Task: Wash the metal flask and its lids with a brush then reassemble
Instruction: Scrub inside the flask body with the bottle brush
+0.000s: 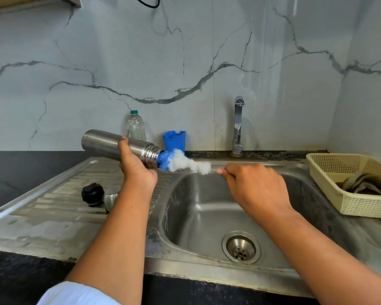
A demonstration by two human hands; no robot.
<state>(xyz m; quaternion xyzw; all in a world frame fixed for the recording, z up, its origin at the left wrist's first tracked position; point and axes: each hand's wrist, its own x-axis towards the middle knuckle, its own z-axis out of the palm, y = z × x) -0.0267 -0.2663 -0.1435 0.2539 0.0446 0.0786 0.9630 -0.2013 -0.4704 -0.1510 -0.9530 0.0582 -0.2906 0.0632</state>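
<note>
Flask [110, 144]: held in the air over the left edge of the sink [194, 201], lying almost level.
Long axis: base up and to the left, threaded mouth to the right and a little down, towards the right hand.
Left hand [138, 172]: nearer of the two; wrapped round the flask's body just behind the neck, thumb over the top.
Right hand [253, 186]: over the basin, fingers pinching the brush's thin handle; most of the handle hidden under the fingers.
Brush [185, 162]: in line with the flask's axis, blue bristles at the mouth, white bristles outside it, between the two hands.
Step, by judgement: scrubbing the inside; next stroke calls for a straight push leftward along the axis.
Lids: black lid [92, 194] and metal lid [111, 198] side by side on the draining board, below the flask, not yet washed as far as can be told.
Sink basin: nothing in it but the drain.
Basket [361, 209]: right of the sink, a crumpled cloth [361, 186] inside.
Blue cup [174, 139]: against the wall behind the brush; contents not visible.
Bottle [136, 126]: clear plastic, capped, upright on the tabletop [20, 172] behind the flask.
</note>
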